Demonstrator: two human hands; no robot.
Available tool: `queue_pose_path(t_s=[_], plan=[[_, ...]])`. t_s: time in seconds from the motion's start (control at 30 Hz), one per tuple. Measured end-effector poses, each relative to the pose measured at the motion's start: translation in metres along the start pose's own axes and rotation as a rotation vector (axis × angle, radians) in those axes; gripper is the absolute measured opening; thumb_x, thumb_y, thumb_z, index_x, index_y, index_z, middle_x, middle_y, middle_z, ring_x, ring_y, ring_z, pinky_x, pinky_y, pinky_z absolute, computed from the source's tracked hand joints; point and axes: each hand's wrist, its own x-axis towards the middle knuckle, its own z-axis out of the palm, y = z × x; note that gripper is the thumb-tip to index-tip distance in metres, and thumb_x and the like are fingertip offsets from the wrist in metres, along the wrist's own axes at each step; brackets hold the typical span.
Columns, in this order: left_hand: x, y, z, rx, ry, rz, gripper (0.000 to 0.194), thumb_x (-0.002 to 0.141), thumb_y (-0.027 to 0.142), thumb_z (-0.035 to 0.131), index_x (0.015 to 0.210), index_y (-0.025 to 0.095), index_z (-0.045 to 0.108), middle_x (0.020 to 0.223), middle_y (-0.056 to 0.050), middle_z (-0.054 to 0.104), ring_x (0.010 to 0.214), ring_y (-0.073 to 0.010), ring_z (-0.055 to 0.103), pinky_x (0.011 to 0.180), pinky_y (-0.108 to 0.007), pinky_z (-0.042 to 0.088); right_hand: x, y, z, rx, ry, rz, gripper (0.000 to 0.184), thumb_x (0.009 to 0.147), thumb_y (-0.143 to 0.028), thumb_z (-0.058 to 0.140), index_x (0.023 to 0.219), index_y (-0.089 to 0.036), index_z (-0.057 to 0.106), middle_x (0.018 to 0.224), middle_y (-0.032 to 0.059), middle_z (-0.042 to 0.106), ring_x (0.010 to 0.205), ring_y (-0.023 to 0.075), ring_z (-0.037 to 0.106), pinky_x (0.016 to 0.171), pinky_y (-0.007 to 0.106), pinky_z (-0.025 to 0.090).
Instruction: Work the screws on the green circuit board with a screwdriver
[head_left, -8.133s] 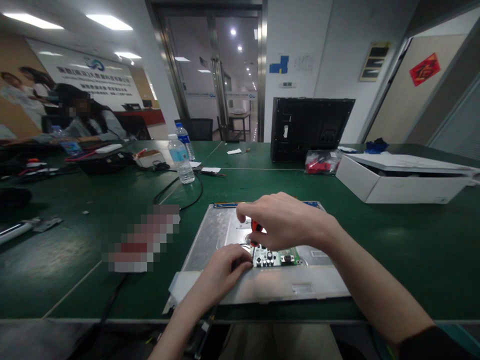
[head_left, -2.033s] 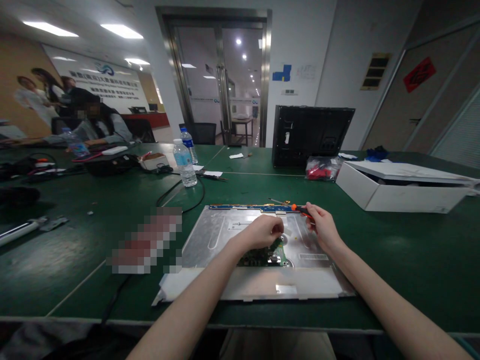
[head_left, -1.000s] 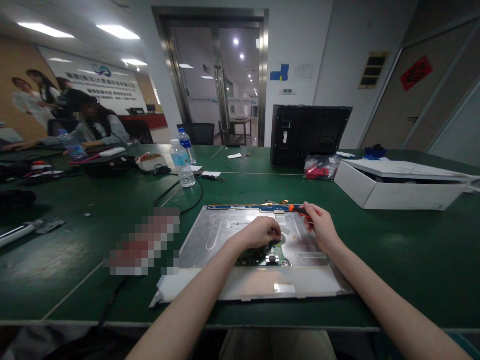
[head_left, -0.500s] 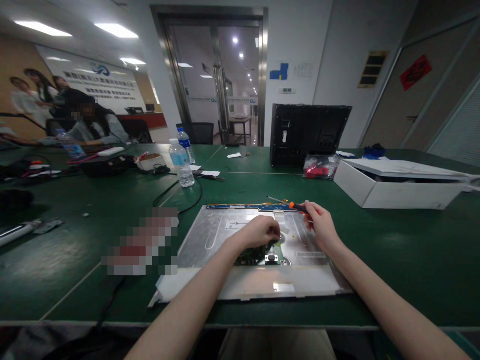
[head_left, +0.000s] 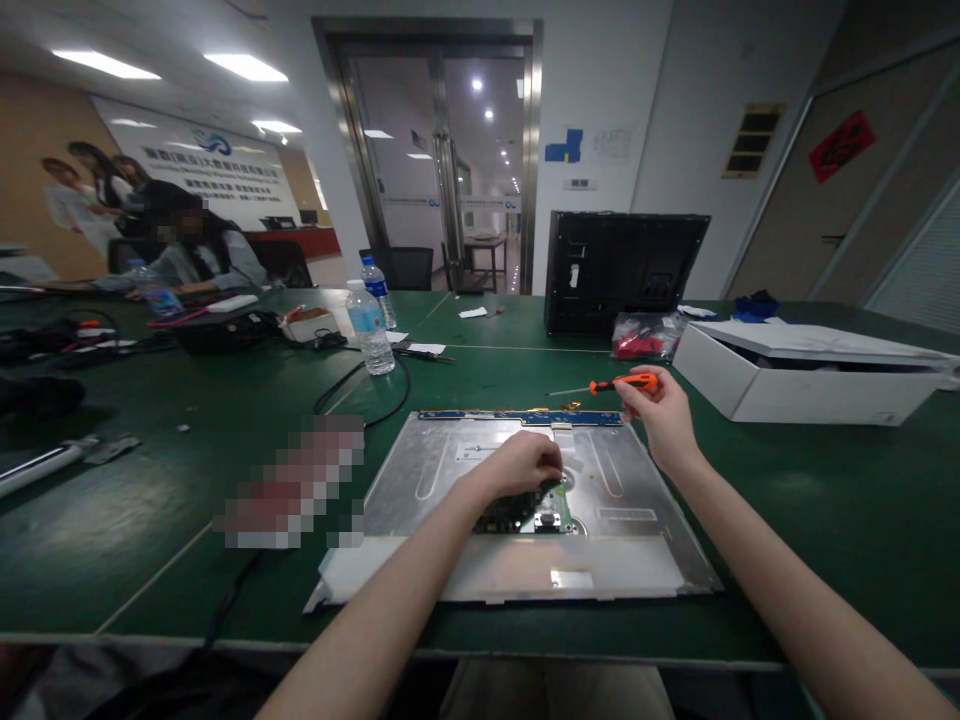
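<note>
In the head view a metal display panel (head_left: 420,475) lies flat on the green table, its back facing up. A blue circuit strip (head_left: 487,418) runs along its far edge, and a green circuit board (head_left: 555,505) sits at its middle. My left hand (head_left: 529,462) is closed over that board with its fingers curled down; what the fingertips hold, if anything, is hidden. My right hand (head_left: 664,415) grips an orange and black screwdriver (head_left: 624,384) by the handle, above the panel's far right corner. The shaft points left, clear of the panel.
Left of the panel is a blurred-out reddish object (head_left: 292,485) with a cable. Water bottles (head_left: 370,330) stand farther back. A black monitor (head_left: 626,275) and a white box (head_left: 795,375) are at the right. Another person (head_left: 199,250) sits at the far left.
My right hand has risen and moved slightly right, lifting the screwdriver off the panel's far edge. My left hand stays over the board. The view has shifted a little.
</note>
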Motion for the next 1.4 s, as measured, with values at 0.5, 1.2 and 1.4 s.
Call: queue_pose_path(t_s=[0.5,1.2,1.4], plan=[[-0.001,0.001,0.001,-0.033,0.005,0.010,0.012,0.075,0.008,0.063,0.080,0.015,0.072,0.078,-0.003,0.072,0.071,-0.0150,0.062,0.066,-0.022,0.044,-0.023,0.001,0.023,-0.564,-0.085,-0.418,0.055,0.090,-0.052,0.044,0.134,-0.020,0.047,0.077,0.0021,0.057,0.056,0.0155,0.049,0.060,0.030,0.043],[-0.002,0.005,0.000,-0.018,0.005,0.008,0.009,0.077,0.010,0.065,0.080,0.014,0.072,0.078,-0.004,0.072,0.073,-0.0166,0.063,0.067,-0.024,0.042,-0.033,0.010,0.030,-0.702,-0.233,-0.484,0.054,0.092,-0.044,0.045,0.141,-0.023,0.038,0.084,0.0044,0.063,0.056,0.0164,0.051,0.061,0.030,0.041],[-0.002,0.004,0.001,-0.037,-0.002,0.016,0.011,0.076,0.008,0.063,0.080,0.014,0.072,0.078,-0.003,0.072,0.073,-0.0159,0.063,0.068,-0.023,0.043,-0.031,0.013,0.030,-0.691,-0.209,-0.624,0.043,0.092,-0.039,0.047,0.131,-0.021,0.045,0.077,0.0005,0.060,0.052,0.0130,0.050,0.055,0.026,0.041]])
